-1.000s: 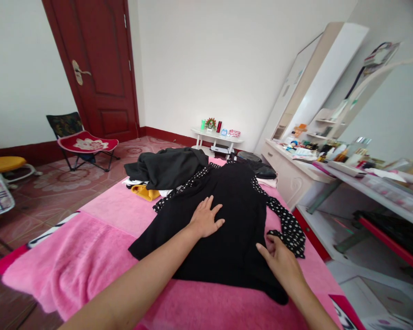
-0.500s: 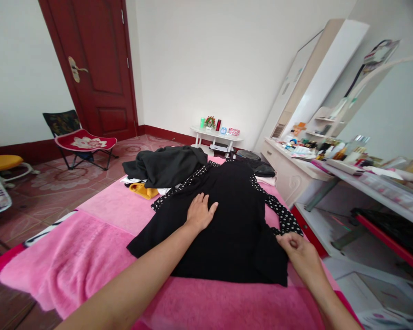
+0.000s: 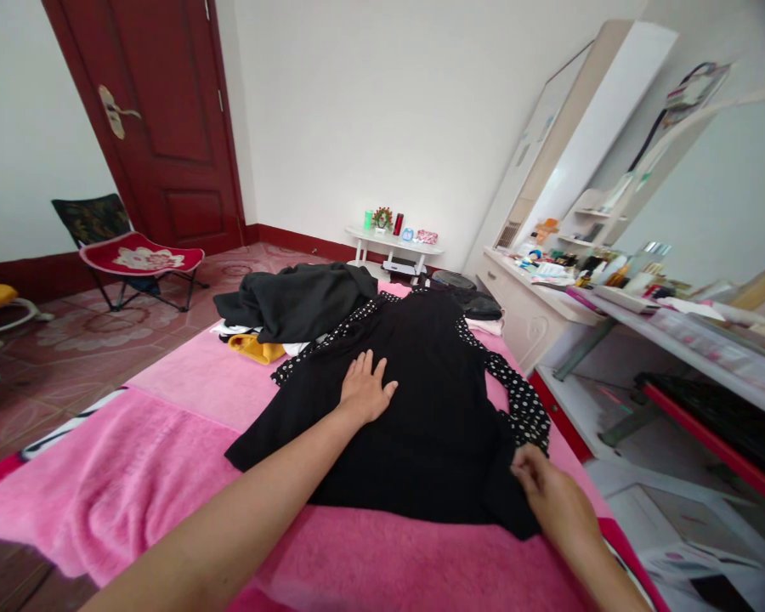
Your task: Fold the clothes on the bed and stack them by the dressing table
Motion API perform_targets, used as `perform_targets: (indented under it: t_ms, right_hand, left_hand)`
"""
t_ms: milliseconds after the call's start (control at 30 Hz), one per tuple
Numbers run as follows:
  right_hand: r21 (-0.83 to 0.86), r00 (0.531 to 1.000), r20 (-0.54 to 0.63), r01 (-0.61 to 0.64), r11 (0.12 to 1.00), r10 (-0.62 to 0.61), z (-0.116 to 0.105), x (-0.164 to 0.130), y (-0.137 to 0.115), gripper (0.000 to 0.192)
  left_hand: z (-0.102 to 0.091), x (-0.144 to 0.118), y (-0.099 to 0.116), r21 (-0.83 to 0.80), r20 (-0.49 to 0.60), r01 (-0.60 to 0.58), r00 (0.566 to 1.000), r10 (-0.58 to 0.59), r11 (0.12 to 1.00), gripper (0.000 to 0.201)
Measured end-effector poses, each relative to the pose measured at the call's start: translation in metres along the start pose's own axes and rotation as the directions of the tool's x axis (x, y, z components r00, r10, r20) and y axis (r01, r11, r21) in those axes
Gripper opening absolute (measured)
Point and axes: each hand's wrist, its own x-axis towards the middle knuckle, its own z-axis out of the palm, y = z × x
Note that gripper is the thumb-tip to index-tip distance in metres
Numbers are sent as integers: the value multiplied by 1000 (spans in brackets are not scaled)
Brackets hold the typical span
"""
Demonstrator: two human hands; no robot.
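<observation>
A black garment (image 3: 421, 408) with polka-dot sleeves lies spread flat on the pink blanket (image 3: 166, 459) covering the bed. My left hand (image 3: 365, 389) rests flat on the garment's middle, fingers spread. My right hand (image 3: 548, 497) is at the garment's lower right edge, beside the polka-dot sleeve cuff (image 3: 529, 416), with fingers curled on the black cloth. Whether it pinches the fabric is hard to see.
A heap of dark and yellow clothes (image 3: 293, 306) lies at the far left of the bed. A white dressing table (image 3: 548, 297) crowded with bottles runs along the right. A small white table (image 3: 395, 251), a folding chair (image 3: 127, 255) and a red door (image 3: 159, 119) stand beyond.
My right hand slid from the garment's front toward its right edge and curled its fingers. The left hand stayed flat on the garment. The view shifted slightly right.
</observation>
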Motion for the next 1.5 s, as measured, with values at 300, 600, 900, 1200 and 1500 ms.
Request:
perform_targets:
  t_ms: [300,600,900,1200,1500]
  right_hand:
    - [-181,996,-28,75,981,-81,2,-7,-64,44]
    - [281,994,-92,-35,959,63,-19,0,-10,18]
    - [-127,979,-56,187,974,-195,-27,10,-23,27]
    - [-153,977,101,200,968,-186,60,84,-107,48]
    - [-370,991,109,117,922,-82,99,83,-84,54]
  left_hand:
    - [-4,-2,1,21,69,-47,997,45,999,70]
    - [-3,-4,-1,15,45,-58,997,57,998,70]
    - [-1,-5,4,80,16,-41,999,40,996,66]
    - [2,-4,1,78,-7,-56,998,57,995,67]
    - [-5,-5,2,54,21,-53,998,52,997,66]
